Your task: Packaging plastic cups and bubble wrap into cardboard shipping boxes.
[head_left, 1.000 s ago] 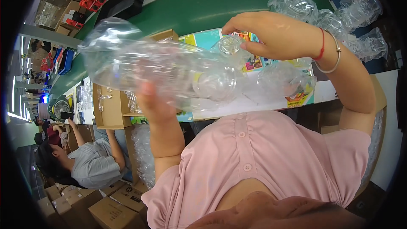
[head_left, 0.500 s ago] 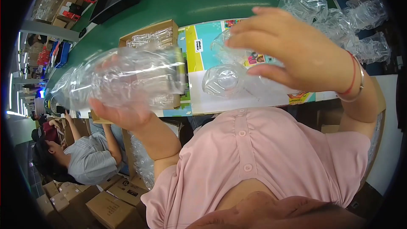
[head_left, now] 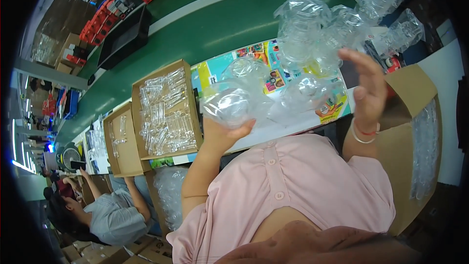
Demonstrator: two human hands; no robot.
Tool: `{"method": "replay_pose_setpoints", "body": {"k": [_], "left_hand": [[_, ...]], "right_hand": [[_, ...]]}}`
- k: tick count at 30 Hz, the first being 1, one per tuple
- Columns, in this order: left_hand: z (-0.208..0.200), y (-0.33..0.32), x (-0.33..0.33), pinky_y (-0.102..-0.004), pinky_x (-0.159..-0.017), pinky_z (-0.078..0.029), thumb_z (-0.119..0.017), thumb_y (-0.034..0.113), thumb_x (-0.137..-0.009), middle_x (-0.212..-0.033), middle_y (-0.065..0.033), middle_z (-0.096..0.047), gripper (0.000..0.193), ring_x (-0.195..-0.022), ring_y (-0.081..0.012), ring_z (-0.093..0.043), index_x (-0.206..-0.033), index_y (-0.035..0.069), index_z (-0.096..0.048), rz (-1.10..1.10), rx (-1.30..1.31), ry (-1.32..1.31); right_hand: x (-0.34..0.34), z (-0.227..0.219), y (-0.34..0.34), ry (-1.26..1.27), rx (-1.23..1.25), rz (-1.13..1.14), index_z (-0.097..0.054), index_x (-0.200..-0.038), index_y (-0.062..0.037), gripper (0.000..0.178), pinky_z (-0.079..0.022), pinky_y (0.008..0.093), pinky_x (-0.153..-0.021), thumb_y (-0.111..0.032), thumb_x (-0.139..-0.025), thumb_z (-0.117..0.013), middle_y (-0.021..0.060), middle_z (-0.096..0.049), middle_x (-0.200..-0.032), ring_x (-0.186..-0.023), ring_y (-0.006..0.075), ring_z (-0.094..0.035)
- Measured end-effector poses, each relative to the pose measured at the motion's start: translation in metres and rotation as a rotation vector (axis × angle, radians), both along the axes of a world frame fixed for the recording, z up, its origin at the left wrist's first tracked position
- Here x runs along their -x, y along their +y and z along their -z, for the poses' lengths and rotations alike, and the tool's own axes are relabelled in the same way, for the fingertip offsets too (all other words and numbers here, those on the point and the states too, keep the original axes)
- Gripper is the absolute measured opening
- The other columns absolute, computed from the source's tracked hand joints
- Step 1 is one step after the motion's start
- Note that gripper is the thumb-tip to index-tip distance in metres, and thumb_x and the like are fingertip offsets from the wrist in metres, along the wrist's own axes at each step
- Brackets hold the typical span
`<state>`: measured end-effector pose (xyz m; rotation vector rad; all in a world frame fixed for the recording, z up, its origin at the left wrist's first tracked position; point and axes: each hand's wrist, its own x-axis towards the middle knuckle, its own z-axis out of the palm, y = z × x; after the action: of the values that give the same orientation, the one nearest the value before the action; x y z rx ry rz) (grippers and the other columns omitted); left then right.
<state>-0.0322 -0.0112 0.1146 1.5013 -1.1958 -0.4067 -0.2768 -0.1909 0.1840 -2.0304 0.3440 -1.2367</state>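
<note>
My left hand (head_left: 225,132) grips a clear plastic blister shell (head_left: 234,103) from below, holding it over the colourful printed card (head_left: 273,80) at the bench edge. My right hand (head_left: 367,88) is raised to the right of it, fingers spread, palm toward a pile of clear plastic shells (head_left: 317,34); it touches none that I can tell. More clear shells (head_left: 303,93) lie on the card between the two hands.
A flat cardboard tray (head_left: 166,112) of small clear plastic parts sits left of my left hand, a second tray (head_left: 119,139) beyond it. A green conveyor belt (head_left: 205,29) runs behind. A big carton (head_left: 415,132) stands at my right. Another person (head_left: 107,215) sits at lower left.
My left hand has brought the clear shell in from the left toward the middle. My right hand has let go of the shells on the card and lifted away to the right, fingers apart.
</note>
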Motion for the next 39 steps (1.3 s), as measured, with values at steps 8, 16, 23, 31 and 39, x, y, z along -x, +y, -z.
{"method": "replay_pose_setpoints", "body": {"k": [8, 16, 23, 31, 39], "left_hand": [[0.078, 0.01, 0.0, -0.0356, -0.094, -0.043, -0.092, 0.034, -0.046, -0.122, -0.0126, -0.051, 0.093, -0.114, -0.0228, -0.05, -0.12, -0.001, -0.047, -0.088, 0.38, 0.316], [0.096, 0.001, 0.009, -0.0438, -0.1, -0.036, -0.081, 0.035, -0.061, -0.117, -0.0106, -0.058, 0.064, -0.112, -0.0321, -0.051, -0.116, 0.011, -0.059, -0.078, -0.287, -0.3], [0.11, 0.04, -0.002, -0.0441, -0.101, -0.034, -0.072, 0.031, -0.069, -0.117, -0.0099, -0.057, 0.056, -0.115, -0.0304, -0.048, -0.119, 0.011, -0.056, -0.21, -0.269, -0.665], [0.106, 0.017, -0.015, -0.0382, -0.098, -0.037, -0.084, 0.018, -0.058, -0.119, -0.0126, -0.054, 0.077, -0.112, -0.0252, -0.05, -0.123, 0.0, -0.047, -0.412, -0.043, -0.12], [0.117, -0.072, -0.071, -0.0365, -0.094, -0.042, -0.082, 0.013, -0.059, -0.117, -0.0106, -0.055, 0.082, -0.106, -0.0236, -0.054, -0.128, 0.001, -0.039, -0.277, 0.184, 0.143]], "right_hand": [[-0.018, 0.12, 0.005, -0.042, -0.146, 0.028, -0.032, -0.133, 0.0001, 0.091, -0.032, 0.0398, -0.104, -0.037, -0.066, -0.081, 0.0189, -0.046, -0.129, -0.122, 0.0287, -0.045], [-0.031, 0.132, 0.002, 0.291, -0.221, 0.155, -0.045, -0.122, -0.0015, 0.074, -0.044, 0.0386, -0.091, -0.026, -0.063, -0.081, 0.0165, -0.055, -0.115, -0.107, 0.0283, -0.056], [-0.089, -0.001, 0.01, -0.263, 0.31, -0.057, -0.039, -0.133, 0.0004, 0.074, -0.044, 0.0397, -0.09, -0.038, -0.078, -0.07, 0.0157, -0.054, -0.116, -0.11, 0.0272, -0.053], [-0.161, 0.056, -0.01, 0.137, 0.085, -0.104, -0.044, -0.124, -0.0044, 0.072, -0.048, 0.0362, -0.083, -0.032, -0.067, -0.077, 0.017, -0.059, -0.107, -0.097, 0.0318, -0.06], [-0.154, 0.074, -0.019, 0.069, 0.121, 0.002, -0.043, -0.12, -0.0012, 0.073, -0.05, 0.0396, -0.077, -0.037, -0.066, -0.078, 0.0194, -0.059, -0.103, -0.089, 0.0353, -0.061]]}}
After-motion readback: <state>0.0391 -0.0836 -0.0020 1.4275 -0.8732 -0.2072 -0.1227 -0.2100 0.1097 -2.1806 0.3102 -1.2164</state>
